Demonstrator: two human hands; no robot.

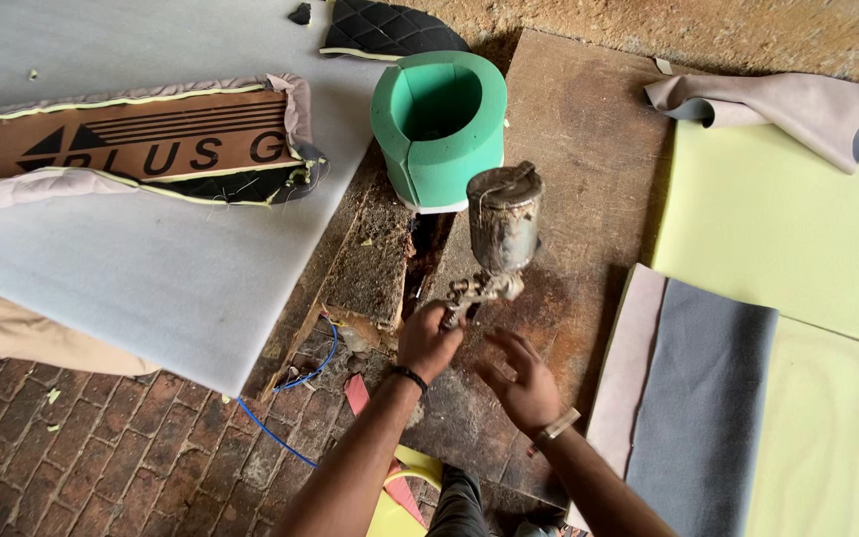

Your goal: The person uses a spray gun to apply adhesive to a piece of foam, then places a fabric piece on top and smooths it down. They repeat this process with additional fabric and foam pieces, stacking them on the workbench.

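Nearest, the right hand (521, 383) is being held open, fingers spread and empty, just beside the gun's grip, as if to steady it. The left hand (428, 341) is being kept clamped on the handle of the spray gun (497, 239), so its metal cup is being carried upright above the worn bench (579, 129). Farther off, a green foam ring (438, 127) is being left standing on the bench, with grey fabric (703, 398) lying at the right.

Stained wooden board (569, 149) on brick floor (101, 447): green foam ring (439, 124) beyond the gripped spray gun (494, 234), grey fabric (698, 398) (over yellow foam (777, 219)) right of it.
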